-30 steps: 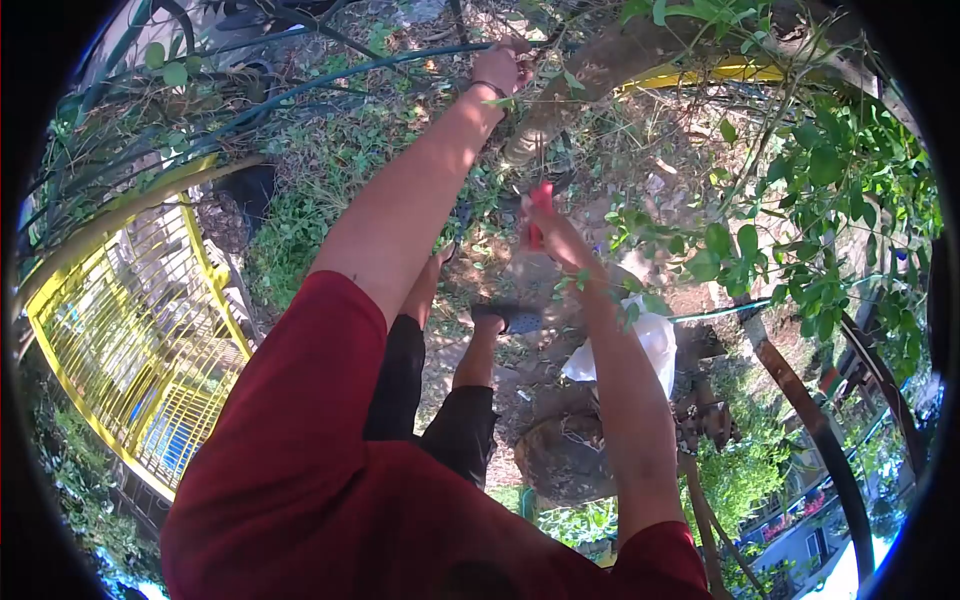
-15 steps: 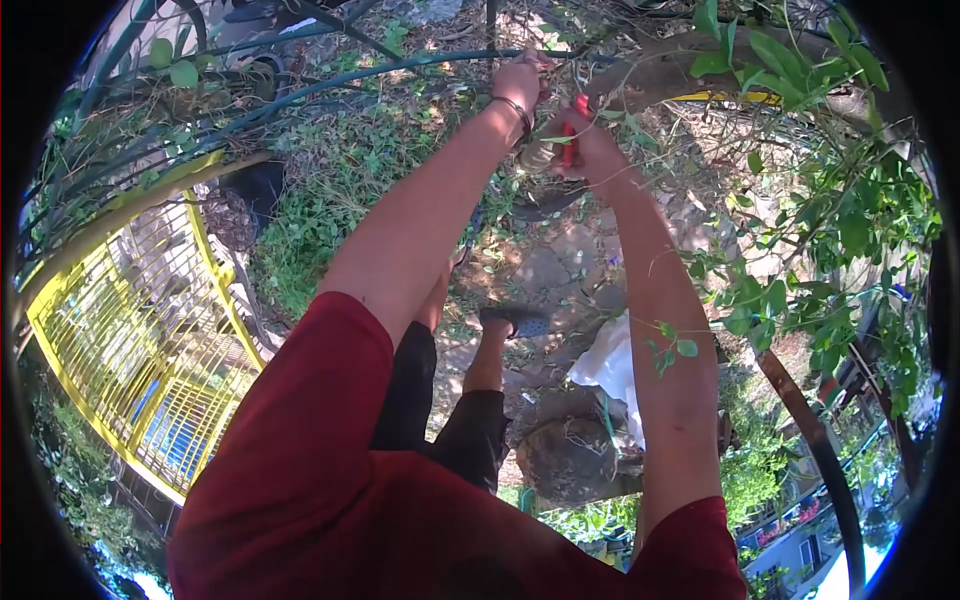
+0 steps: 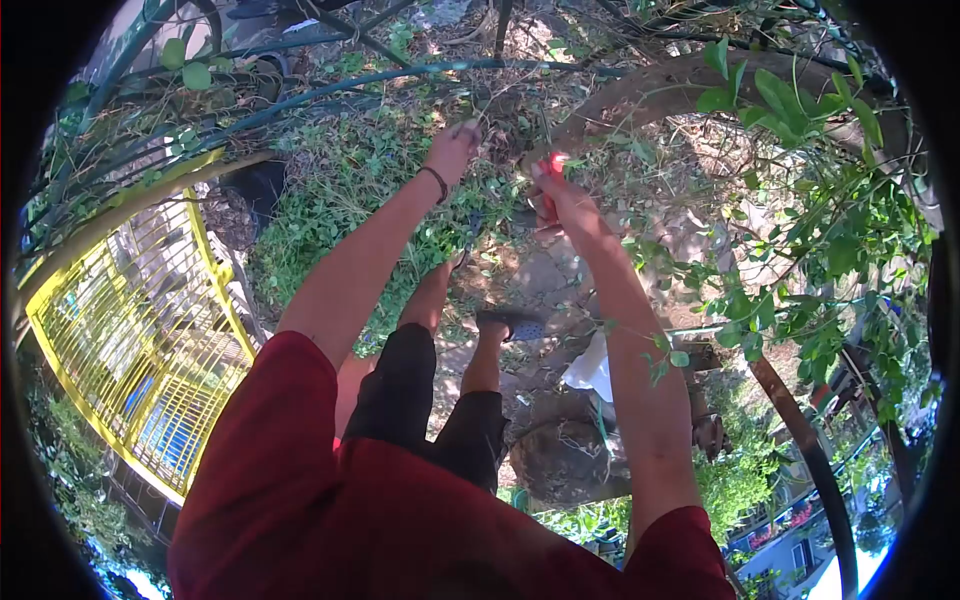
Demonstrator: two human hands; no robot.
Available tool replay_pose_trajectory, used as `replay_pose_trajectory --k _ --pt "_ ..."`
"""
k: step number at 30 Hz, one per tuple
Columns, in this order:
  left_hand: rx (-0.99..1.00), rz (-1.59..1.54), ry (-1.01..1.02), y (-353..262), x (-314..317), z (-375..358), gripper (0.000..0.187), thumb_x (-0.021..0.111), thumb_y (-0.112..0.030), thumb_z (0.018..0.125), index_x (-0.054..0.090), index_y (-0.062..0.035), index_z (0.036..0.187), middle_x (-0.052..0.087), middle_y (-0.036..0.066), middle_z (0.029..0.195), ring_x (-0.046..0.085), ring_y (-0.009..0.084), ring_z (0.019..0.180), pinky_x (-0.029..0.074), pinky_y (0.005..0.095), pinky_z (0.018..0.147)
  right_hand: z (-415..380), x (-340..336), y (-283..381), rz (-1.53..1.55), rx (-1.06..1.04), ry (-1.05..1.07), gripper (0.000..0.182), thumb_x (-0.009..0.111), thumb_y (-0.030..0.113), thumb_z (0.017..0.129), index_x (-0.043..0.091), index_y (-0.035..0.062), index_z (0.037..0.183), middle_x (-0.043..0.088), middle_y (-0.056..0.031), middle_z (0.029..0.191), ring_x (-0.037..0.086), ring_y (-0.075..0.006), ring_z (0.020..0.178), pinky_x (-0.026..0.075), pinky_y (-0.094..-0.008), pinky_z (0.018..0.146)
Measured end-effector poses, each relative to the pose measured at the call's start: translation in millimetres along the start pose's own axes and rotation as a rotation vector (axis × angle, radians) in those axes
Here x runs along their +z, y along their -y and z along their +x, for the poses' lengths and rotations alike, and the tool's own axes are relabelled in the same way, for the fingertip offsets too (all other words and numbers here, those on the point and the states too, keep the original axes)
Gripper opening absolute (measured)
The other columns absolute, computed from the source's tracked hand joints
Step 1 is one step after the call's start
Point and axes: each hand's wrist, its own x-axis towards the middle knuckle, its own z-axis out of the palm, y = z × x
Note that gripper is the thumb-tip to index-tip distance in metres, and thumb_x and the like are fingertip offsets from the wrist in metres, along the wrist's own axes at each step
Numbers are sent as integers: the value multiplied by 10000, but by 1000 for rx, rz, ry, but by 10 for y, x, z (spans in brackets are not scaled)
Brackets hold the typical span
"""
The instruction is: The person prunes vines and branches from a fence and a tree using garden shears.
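My left hand (image 3: 454, 150), with a dark band at the wrist, is closed over the green undergrowth; what its fingers pinch, if anything, is too small to make out. To its right, my right hand (image 3: 566, 200) is wrapped round a red-handled tool (image 3: 552, 180), whose working end is hard to see. The two hands are apart. A thick brown branch (image 3: 625, 98) curves away just above and to the right of the tool. Thin stems hang around both hands.
A yellow wire frame (image 3: 150, 340) stands at the left. Green metal bars (image 3: 420, 68) cross above my hands. Leafy vines (image 3: 780, 280) fill the right side. Below lie a white bag (image 3: 592, 370) and a cut stump (image 3: 560, 462). A dark curved bar (image 3: 815, 455) rises at the lower right.
My left hand has moved left and down, away from the green bar. My right hand has shifted slightly left and down with the red-handled tool.
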Motion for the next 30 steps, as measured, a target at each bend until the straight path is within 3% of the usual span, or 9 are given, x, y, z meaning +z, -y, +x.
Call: replay_pose_trajectory --k 8,11,13,17,19,22,24,28,30 --pt "-116 980 347 1005 -1065 -1336 373 474 -347 980 594 -10 876 584 72 740 516 158 669 435 314 668 -137 -6 -1182 -61 69 -33 491 587 502 898 557 13 873 532 -33 600 548 -141 520 473 -295 498" --pt "-380 669 302 1406 -1406 -1182 396 471 -386 986 604 -19 914 610 42 777 563 184 729 454 355 700 -193 -44 -1428 -65 103 -44 458 603 469 896 557 14 911 538 -38 597 550 -142 513 451 -293 492" --pt "-546 411 133 1009 -1252 -861 375 465 -402 989 603 -54 1009 616 18 900 589 197 841 472 386 777 -197 -101 -1449 -61 84 -57 433 608 445 896 557 16 929 543 -42 597 550 -141 510 442 -293 489" --pt "-413 74 161 193 -743 -114 465 489 -372 974 484 -58 1318 538 76 1272 533 229 1162 445 422 988 -94 -243 -1505 -137 -20 -115 278 591 331 911 550 56 911 517 -5 601 502 -113 483 414 -263 469" --pt "-200 40 88 -131 -537 83 390 510 -290 968 498 -43 1269 576 73 1189 570 200 1054 470 385 906 -211 -189 -1276 -136 2 -171 276 584 331 915 549 58 922 513 -3 597 509 -104 494 413 -259 466" --pt "-41 502 38 -308 -510 368 359 527 -235 961 498 -33 1258 589 75 1103 576 173 959 475 336 836 -82 -299 -1399 -152 -50 -149 277 580 335 913 539 61 914 519 -3 605 513 -99 505 415 -254 471" --pt "398 314 -19 -370 -516 485 325 530 -185 958 501 -28 1241 587 63 1013 565 155 871 464 306 782 11 -359 -1519 -121 -14 -132 337 606 354 889 563 24 942 562 -38 642 555 -131 552 454 -288 532" --pt "320 374 -185 -975 -461 619 326 539 -152 951 496 -29 1249 581 76 1019 559 158 898 465 312 791 -121 -265 -1447 -134 3 -156 334 607 352 894 547 25 924 539 -25 650 538 -121 563 448 -288 535" --pt "406 385 -155 -1096 -427 706 298 556 -145 924 507 -1 1181 570 142 1164 576 256 1061 445 365 936 -100 -287 -1611 -149 -58 -102 320 607 341 899 534 30 915 523 -18 660 525 -113 572 441 -289 538"
